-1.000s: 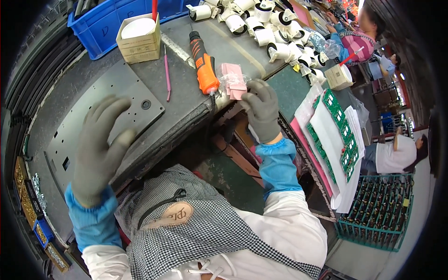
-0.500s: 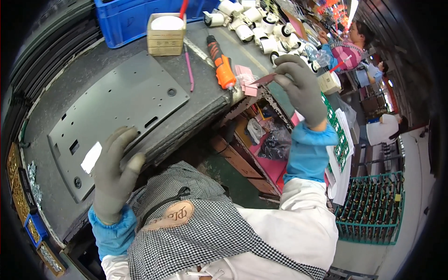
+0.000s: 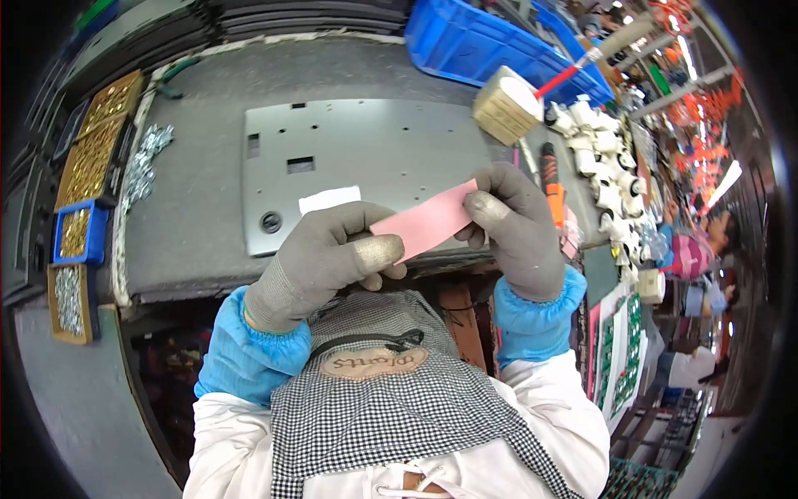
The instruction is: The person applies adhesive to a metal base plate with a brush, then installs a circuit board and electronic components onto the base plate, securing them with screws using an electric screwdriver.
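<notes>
Between my two gloved hands a pink paper slip [image 3: 431, 219] is stretched out above the near edge of a dark grey metal panel [image 3: 366, 154]. My left hand [image 3: 337, 249] pinches the slip's left end between thumb and fingers. Its right end is pinched by my right hand [image 3: 519, 224]. The panel lies flat on the bench and has several holes and slots. A white label [image 3: 329, 200] lies on it just behind my left hand, which partly covers it.
Boxes of brass-coloured fasteners [image 3: 90, 154] and silver screws [image 3: 70, 299] line the left. Loose silver parts [image 3: 148, 162] lie beside them. At the right are a glue box [image 3: 507, 106] with a brush, an orange screwdriver [image 3: 554, 195] and white casters [image 3: 603, 158]. A blue crate [image 3: 453, 41] stands behind.
My right hand has brought the pink slip from the right side to above the panel. My left hand, open before, now grips its other end. The view has turned left.
</notes>
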{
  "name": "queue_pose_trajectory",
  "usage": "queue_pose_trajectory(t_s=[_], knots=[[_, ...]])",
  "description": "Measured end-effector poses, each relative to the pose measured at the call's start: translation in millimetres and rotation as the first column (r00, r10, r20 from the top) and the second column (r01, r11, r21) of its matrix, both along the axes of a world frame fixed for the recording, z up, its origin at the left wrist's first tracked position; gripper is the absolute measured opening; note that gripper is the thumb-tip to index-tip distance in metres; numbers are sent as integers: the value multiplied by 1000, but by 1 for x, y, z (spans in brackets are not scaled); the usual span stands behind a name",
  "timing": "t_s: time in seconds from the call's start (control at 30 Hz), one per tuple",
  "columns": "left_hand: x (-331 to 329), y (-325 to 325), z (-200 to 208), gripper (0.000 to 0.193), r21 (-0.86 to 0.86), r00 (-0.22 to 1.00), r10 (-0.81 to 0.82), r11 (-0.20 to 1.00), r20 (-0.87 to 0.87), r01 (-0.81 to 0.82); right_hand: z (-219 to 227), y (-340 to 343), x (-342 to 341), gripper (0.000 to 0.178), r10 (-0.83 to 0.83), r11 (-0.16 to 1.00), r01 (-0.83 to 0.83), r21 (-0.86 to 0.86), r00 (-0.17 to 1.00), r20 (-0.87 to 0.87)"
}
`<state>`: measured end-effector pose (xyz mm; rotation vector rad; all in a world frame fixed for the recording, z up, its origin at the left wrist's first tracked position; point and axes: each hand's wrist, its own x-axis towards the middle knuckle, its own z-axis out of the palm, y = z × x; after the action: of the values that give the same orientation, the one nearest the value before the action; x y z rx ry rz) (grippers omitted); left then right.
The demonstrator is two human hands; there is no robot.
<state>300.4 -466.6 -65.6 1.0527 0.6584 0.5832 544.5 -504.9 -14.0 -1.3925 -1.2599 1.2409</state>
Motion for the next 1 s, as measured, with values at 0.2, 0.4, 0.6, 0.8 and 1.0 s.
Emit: queue_pose_trajectory(t_s=[0.2, 0.4, 0.6, 0.8, 1.0], knots=[[-27, -3, -20, 40, 11, 954, 208, 977, -217, -211, -43, 14, -42, 15, -11, 992, 13, -127, 1000, 12], [-38, -35, -40, 23, 531, 781, 492, 810, -385, -248, -87, -8, -49, 11, 88, 956, -203, 210, 885, 457], [-31, 0, -52, 25, 860, 582, 750, 485, -316, -158, -104, 32, -57, 16, -187, 815, -160, 557, 837, 514], [-26, 37, -52, 26, 905, 399, 821, 420, -409, 64, -114, 65, -59, 14, -175, 838, -212, 503, 769, 615], [-21, 46, -58, 32, 879, 370, 800, 460, -472, 127, -121, 75, -58, 14, -178, 855, -230, 465, 713, 678]])
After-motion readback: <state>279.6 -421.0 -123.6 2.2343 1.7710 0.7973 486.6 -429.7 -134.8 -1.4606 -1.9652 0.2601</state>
